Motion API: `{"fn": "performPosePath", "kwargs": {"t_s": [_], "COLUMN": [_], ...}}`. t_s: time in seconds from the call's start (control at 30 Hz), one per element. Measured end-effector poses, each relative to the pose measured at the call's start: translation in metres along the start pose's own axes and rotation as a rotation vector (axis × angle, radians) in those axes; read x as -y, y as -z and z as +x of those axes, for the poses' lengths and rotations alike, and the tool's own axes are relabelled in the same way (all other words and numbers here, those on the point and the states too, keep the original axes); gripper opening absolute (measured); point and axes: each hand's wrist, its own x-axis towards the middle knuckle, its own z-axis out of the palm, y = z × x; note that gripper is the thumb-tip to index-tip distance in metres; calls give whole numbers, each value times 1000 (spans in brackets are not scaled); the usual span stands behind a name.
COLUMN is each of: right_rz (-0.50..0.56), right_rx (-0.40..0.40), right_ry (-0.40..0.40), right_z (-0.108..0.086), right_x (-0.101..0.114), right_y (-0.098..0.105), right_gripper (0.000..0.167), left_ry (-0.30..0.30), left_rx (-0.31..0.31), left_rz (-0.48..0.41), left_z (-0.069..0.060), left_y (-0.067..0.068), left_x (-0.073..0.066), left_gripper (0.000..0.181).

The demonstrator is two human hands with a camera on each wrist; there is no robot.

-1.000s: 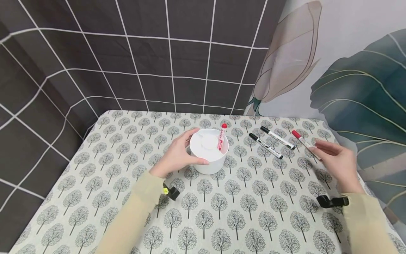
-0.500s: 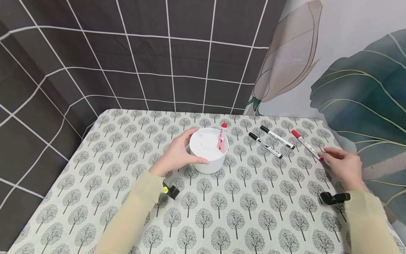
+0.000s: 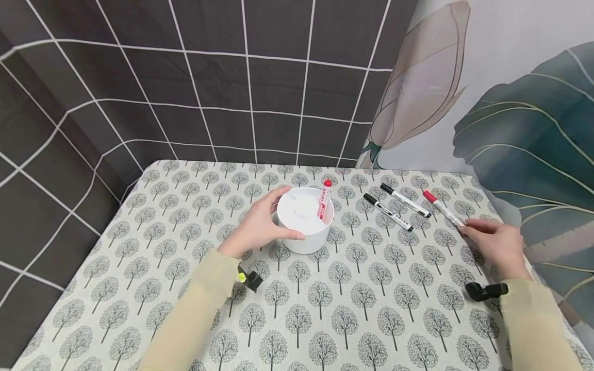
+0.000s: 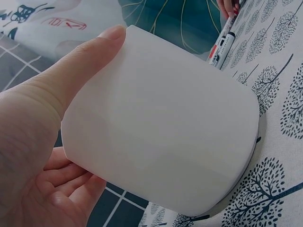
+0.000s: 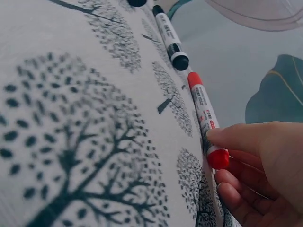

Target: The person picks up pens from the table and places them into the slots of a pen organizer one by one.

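My left hand (image 3: 255, 226) grips the near left side of a round white pen holder (image 3: 308, 243), its thumb along the front wall. In the left wrist view the holder's smooth outer wall (image 4: 165, 118) fills the middle. A red-capped marker (image 3: 325, 198) leans upright inside the right part of the holder. On the right, my right hand (image 3: 496, 245) pinches the near end of another red marker (image 3: 444, 209), which lies along the table. The right wrist view has the thumb on this marker's barrel (image 5: 203, 106) near its red end, with the other fingers curled beside it.
Two black-capped markers (image 3: 388, 212) lie side by side between the holder and the right hand. The tree-print cloth (image 3: 297, 293) covers the table. A dark grid-patterned curtain (image 3: 223, 82) stands behind, and a leaf-print cloth (image 3: 533, 129) hangs at the right.
My right hand first drew back along the red marker, then came forward and left to its near end. The marker has shifted slightly left. The left hand and holder stay in place.
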Motion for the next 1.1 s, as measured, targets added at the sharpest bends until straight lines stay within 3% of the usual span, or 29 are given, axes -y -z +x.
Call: {"fn": "performPosePath", "kwargs": {"t_s": [0.43, 0.77, 1.1], "right_rz": [-89, 101, 258], "right_rx": [-16, -85, -159], "right_ry": [47, -3, 43], "right_z": [-4, -5, -13], "right_x": [7, 29, 79], "right_y": [-5, 3, 9], "right_gripper": [49, 53, 45], "left_ry": [-13, -12, -12], "left_rx": [-2, 0, 2], "left_rz": [-7, -9, -19], "left_z": [-1, 0, -2], "left_y": [1, 1, 1], "left_x": [-1, 0, -2], "left_gripper": [116, 116, 114]}}
